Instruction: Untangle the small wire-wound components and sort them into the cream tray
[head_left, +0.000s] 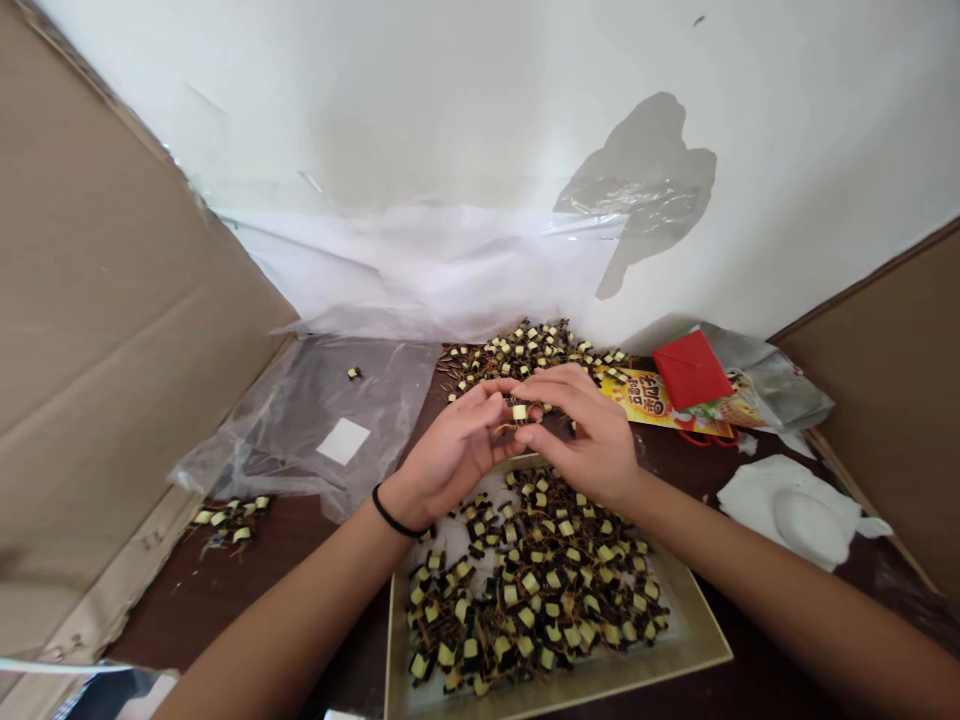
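My left hand (450, 452) and my right hand (585, 430) meet above the far edge of a flat tray (701, 640). Both pinch one small part (519, 412), a black piece with a pale yellow band and thin copper leads. The tray is heaped with several parts of the same kind (532, 590). A black band circles my left wrist. Behind the hands lies a second loose heap of parts (525, 350) on the dark table.
A clear plastic bag (315, 420) with a white label lies at left, one part on it. A small cluster of parts (232, 517) sits near the cardboard wall (112, 330). Right: a red pouch (690, 368), a printed packet (645, 395), crumpled white tissue (802, 510).
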